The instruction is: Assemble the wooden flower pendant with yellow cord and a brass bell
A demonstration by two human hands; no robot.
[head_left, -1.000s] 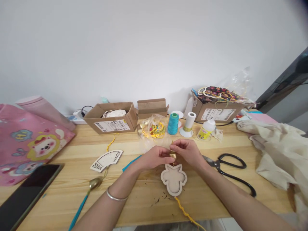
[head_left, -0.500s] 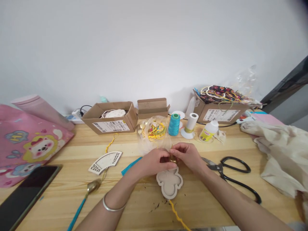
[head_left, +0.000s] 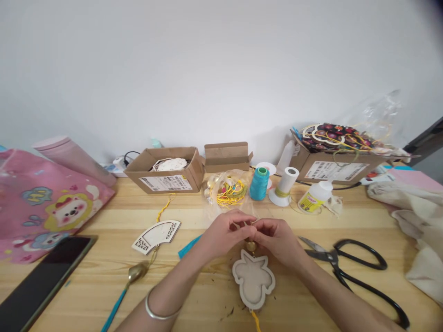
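My left hand (head_left: 230, 233) and my right hand (head_left: 277, 237) meet over the middle of the table, fingertips pinched together on a thin cord, mostly hidden by the fingers. Just beneath them is a small gold bell (head_left: 251, 246), partly covered by my fingers. It joins the top of a flower-shaped wooden pendant (head_left: 254, 279) with a raised rim, which lies below my hands. A yellow cord (head_left: 255, 320) runs from the pendant's lower end. A blue tassel (head_left: 188, 246) lies beside my left forearm, partly hidden behind it.
Black-handled scissors (head_left: 334, 258) lie open at right. At left are a fan-shaped wooden pendant (head_left: 157, 235), a gold bell (head_left: 136, 272) and a phone (head_left: 44, 281). Behind stand a bag of yellow cords (head_left: 230, 191), blue thread (head_left: 259, 184), a white spool (head_left: 285, 186), a glue bottle (head_left: 314, 197) and cardboard boxes (head_left: 166, 182).
The view has shifted, moving everything on the table outward and slightly down. My fingers have moved up off the gold bell, which shows more below them, and the pendant sits farther from my hands.
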